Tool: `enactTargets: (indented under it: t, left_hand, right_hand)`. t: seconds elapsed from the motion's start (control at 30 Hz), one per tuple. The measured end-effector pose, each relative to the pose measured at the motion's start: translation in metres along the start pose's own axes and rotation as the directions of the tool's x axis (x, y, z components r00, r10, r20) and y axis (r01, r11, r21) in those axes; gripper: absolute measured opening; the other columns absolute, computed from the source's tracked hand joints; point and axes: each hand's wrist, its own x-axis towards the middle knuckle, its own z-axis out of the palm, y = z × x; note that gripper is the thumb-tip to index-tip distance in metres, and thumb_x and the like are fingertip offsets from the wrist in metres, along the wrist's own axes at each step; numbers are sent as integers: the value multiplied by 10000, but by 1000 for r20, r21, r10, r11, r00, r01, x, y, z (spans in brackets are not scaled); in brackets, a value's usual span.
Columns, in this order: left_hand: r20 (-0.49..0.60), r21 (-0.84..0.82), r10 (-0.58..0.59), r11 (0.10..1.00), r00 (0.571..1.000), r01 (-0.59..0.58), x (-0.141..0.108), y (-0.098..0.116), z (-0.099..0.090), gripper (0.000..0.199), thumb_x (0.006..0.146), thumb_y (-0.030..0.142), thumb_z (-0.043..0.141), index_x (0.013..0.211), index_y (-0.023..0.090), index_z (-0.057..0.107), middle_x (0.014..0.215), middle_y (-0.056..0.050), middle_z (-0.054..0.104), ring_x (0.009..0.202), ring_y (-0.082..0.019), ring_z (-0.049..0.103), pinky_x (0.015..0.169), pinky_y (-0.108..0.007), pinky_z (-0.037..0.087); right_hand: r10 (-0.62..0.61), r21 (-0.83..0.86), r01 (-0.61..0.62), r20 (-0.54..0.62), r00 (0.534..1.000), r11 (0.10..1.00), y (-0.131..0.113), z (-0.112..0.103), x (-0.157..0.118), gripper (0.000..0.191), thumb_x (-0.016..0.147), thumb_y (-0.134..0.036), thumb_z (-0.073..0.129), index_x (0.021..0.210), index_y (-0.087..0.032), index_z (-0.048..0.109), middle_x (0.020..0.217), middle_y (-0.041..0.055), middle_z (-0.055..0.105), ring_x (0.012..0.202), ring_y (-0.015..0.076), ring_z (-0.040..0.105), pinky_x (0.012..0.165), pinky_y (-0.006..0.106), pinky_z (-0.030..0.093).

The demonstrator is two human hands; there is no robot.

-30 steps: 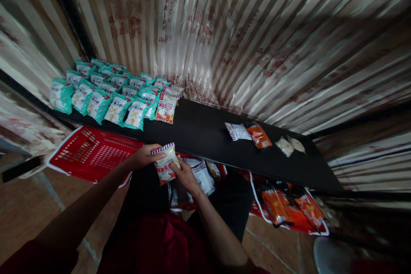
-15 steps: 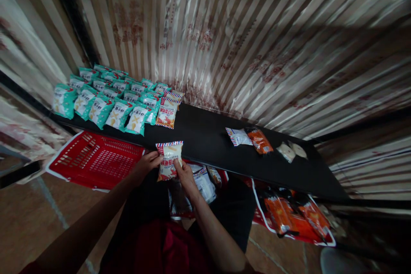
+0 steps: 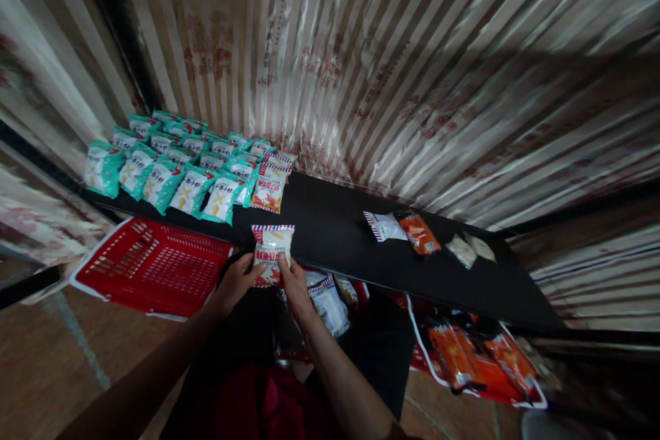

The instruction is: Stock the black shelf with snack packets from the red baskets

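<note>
Between my two hands is a white and red snack bag (image 3: 273, 240) with a striped top edge, held upright just in front of the black shelf (image 3: 324, 220). My left hand (image 3: 238, 283) grips its left lower side, and my right hand (image 3: 293, 284) has the thumb on its front at the right. A similar snack bag (image 3: 269, 189) stands on the shelf beyond, with at least one more behind it. Left of these, several teal snack bags (image 3: 223, 198) stand in rows.
A red basket (image 3: 170, 268) sits below the shelf at left. Striped-edge packets (image 3: 330, 306) lie below my right forearm. On the shelf are a white packet (image 3: 386, 226), an orange packet (image 3: 419, 234) and pale round items (image 3: 462, 251). A basket at right holds orange packets (image 3: 451, 352).
My left hand has slid lower along the bag's left side, and its thumb now lies across the bag's lower front. The whole view has shifted slightly.
</note>
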Motion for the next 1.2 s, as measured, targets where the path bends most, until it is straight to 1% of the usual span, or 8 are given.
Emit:
enactTargets:
  t: [0.17,0.23,0.37,0.53,0.67,0.83,1.03,1.2]
  left_hand:
    - [-62,70,-9,997,998,13,9,6,-7,456,609,459,704,916,129,635,904,-81,714,844,-264,668,771,-362,520]
    - [-40,59,-13,998,999,15,12,11,-10,476,603,447,708,944,125,629,908,-80,714,854,-264,666,775,-362,520]
    - [-16,27,0,1000,1000,1,18,19,-16,522,603,462,702,987,120,610,970,-93,703,893,-267,656,784,-366,518]
    - [-78,34,46,998,996,-44,28,22,-21,575,575,483,715,995,115,576,1013,-115,685,928,-267,645,815,-389,511]
    - [-104,55,87,995,991,-81,37,20,-23,591,570,504,715,998,125,566,987,-108,687,895,-256,652,798,-387,520]
    - [-109,158,178,975,978,-159,49,14,-25,489,689,478,638,1029,134,561,945,-88,683,785,-209,657,728,-348,534]
    - [-150,369,319,896,936,-247,57,9,-27,409,788,420,552,1086,141,542,1023,-102,660,871,-205,646,792,-344,521]
    - [-170,654,503,701,847,-285,53,7,-27,366,824,359,518,1124,152,542,1096,-119,627,1028,-233,590,914,-392,462]
  right_hand:
    - [3,-83,2,58,998,997,-9,1,-1,467,744,-625,528,822,-176,628,720,18,663,659,168,593,621,273,463]
    - [-17,-106,24,65,998,994,-14,0,0,444,735,-610,556,818,-179,622,732,11,664,672,163,596,643,270,468]
    - [-41,-76,50,113,993,996,-24,1,2,446,672,-553,661,921,-185,627,799,14,681,749,172,619,726,287,480]
    - [-23,-54,32,162,987,998,-32,5,10,441,566,-486,761,874,-193,643,783,21,693,749,179,633,742,300,486]
    - [-57,-77,68,139,989,995,-33,8,21,430,562,-470,758,858,-182,640,785,28,702,729,188,635,744,326,495]
    - [-121,-144,132,86,989,981,-26,9,39,383,631,-430,715,901,-169,639,828,39,707,739,186,632,721,313,494]
    - [-162,-205,170,56,985,964,-23,11,57,353,663,-397,683,922,-162,639,846,42,704,757,180,624,722,300,484]
    - [-175,-208,175,19,984,962,-26,15,70,324,643,-400,690,876,-180,638,829,33,707,713,174,621,661,279,487]
